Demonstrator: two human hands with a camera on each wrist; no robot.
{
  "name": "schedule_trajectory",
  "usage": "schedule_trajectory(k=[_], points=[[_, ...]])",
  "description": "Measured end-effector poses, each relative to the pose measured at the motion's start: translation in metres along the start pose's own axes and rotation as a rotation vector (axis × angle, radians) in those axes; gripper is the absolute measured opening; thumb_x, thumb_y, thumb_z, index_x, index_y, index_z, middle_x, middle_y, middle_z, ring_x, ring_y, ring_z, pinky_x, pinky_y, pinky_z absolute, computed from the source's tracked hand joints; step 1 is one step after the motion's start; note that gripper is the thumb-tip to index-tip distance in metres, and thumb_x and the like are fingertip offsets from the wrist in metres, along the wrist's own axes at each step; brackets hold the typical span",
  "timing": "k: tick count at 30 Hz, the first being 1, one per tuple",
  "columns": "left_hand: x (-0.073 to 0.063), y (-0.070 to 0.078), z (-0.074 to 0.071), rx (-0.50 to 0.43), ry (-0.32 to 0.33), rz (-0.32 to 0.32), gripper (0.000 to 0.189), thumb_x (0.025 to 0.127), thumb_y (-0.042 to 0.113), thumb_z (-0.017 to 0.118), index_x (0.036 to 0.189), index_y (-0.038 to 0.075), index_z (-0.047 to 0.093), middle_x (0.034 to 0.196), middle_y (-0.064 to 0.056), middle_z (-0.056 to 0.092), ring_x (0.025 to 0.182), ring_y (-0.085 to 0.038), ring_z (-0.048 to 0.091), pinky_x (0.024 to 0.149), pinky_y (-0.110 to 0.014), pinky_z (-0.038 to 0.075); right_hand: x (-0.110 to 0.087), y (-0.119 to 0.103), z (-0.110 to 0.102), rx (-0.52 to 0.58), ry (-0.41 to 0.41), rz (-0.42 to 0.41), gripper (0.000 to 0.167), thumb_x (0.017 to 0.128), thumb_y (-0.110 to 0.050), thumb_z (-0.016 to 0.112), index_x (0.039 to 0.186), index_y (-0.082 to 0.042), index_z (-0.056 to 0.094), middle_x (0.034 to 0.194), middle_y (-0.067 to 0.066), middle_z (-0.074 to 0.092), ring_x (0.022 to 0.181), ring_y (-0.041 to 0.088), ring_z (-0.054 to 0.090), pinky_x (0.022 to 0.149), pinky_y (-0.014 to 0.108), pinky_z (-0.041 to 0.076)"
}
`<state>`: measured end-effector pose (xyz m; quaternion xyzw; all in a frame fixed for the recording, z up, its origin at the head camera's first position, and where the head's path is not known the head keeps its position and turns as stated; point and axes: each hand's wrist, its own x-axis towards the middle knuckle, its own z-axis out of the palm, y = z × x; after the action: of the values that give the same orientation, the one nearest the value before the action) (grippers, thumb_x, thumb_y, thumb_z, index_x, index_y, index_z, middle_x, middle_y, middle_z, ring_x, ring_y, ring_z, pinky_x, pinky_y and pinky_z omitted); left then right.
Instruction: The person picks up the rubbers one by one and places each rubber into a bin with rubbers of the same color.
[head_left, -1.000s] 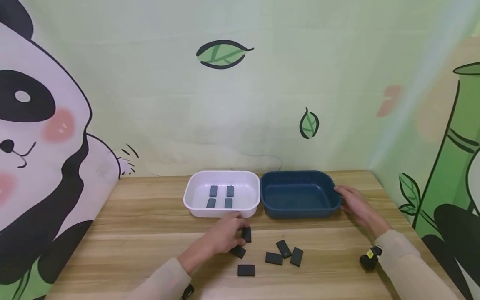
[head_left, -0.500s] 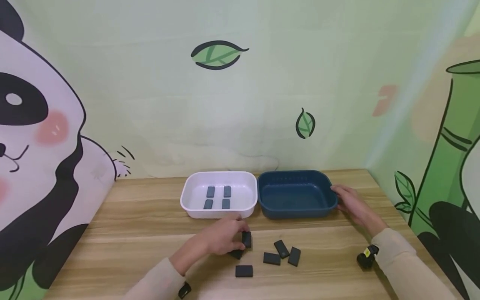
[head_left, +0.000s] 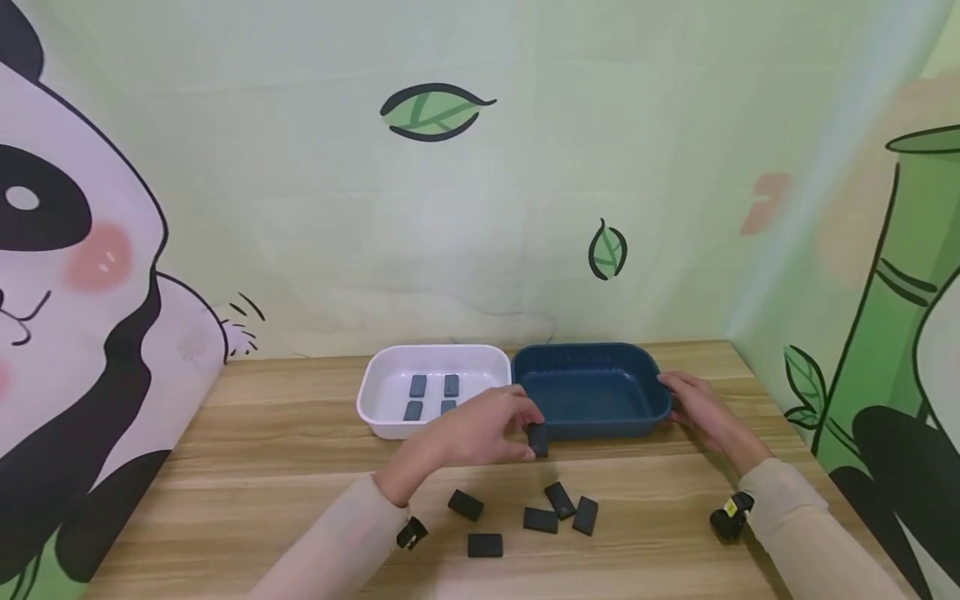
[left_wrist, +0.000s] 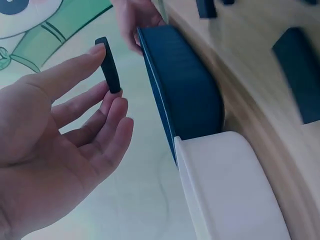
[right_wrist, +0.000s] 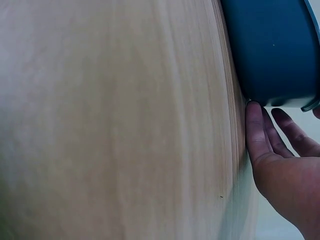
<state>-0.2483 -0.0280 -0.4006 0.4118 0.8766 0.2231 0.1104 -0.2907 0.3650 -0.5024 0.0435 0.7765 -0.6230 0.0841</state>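
Loose dark blocks (head_left: 555, 510), five, lower centre of the frame on the desk (head_left: 262, 467). Above them, left hand (head_left: 480, 432), fingers (left_wrist: 112, 107) pinching one dark block (head_left: 537, 439) by its ends, just before the blue tray (head_left: 600, 427). Risk: light fingertip hold, the block may slip and fall short of either tray. Right hand (head_left: 701, 408), fingers straight against the blue tray's right wall; a push could shift it. White tray (head_left: 375, 408), centre left, holds four blocks.
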Motion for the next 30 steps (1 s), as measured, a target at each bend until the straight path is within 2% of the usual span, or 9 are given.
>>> schedule_trajectory(k=[9, 14, 19, 25, 30], points=[[0.051, -0.030, 0.004, 0.031, 0.050, -0.057, 0.045, 0.094, 0.025, 0.084, 0.133, 0.007, 0.072, 0.121, -0.005, 0.064, 0.115, -0.023, 0.064, 0.101, -0.032, 0.053, 0.000, -0.003, 0.000, -0.012, 0.005, 0.004, 0.060, 0.114, -0.034, 0.044, 0.152, 0.012, 0.039, 0.149, 0.025, 0.045, 0.106, 0.002, 0.054, 0.086, 0.023, 0.056], [0.074, -0.042, 0.010, 0.067, 0.089, -0.084, 0.045, 0.096, 0.025, 0.082, 0.135, 0.006, 0.071, 0.125, -0.007, 0.065, 0.116, -0.021, 0.064, 0.103, -0.032, 0.053, -0.001, -0.004, -0.001, -0.017, 0.000, 0.011, 0.061, 0.114, -0.034, 0.043, 0.154, 0.012, 0.037, 0.152, 0.027, 0.044, 0.104, -0.001, 0.056, 0.086, 0.023, 0.056], [0.094, -0.048, 0.020, 0.129, 0.128, -0.124, 0.044, 0.097, 0.026, 0.081, 0.135, 0.007, 0.071, 0.128, -0.008, 0.066, 0.118, -0.021, 0.065, 0.104, -0.032, 0.053, -0.005, -0.003, -0.001, -0.022, -0.003, 0.020, 0.061, 0.114, -0.033, 0.043, 0.154, 0.013, 0.037, 0.153, 0.027, 0.043, 0.107, 0.002, 0.055, 0.086, 0.023, 0.056], [0.121, -0.054, 0.029, 0.225, 0.161, -0.151, 0.043, 0.094, 0.028, 0.084, 0.131, 0.009, 0.074, 0.123, -0.007, 0.070, 0.116, -0.020, 0.066, 0.102, -0.030, 0.053, -0.004, 0.000, -0.002, -0.003, 0.004, 0.023, 0.062, 0.114, -0.033, 0.044, 0.153, 0.014, 0.036, 0.152, 0.027, 0.042, 0.108, 0.003, 0.054, 0.085, 0.024, 0.057], [0.131, -0.059, 0.031, 0.230, 0.174, -0.184, 0.042, 0.094, 0.027, 0.084, 0.131, 0.010, 0.074, 0.122, -0.006, 0.074, 0.115, -0.019, 0.068, 0.102, -0.031, 0.054, -0.003, -0.003, 0.001, -0.001, 0.000, 0.023, 0.063, 0.114, -0.036, 0.045, 0.154, 0.012, 0.038, 0.154, 0.024, 0.043, 0.112, 0.005, 0.053, 0.087, 0.022, 0.055]])
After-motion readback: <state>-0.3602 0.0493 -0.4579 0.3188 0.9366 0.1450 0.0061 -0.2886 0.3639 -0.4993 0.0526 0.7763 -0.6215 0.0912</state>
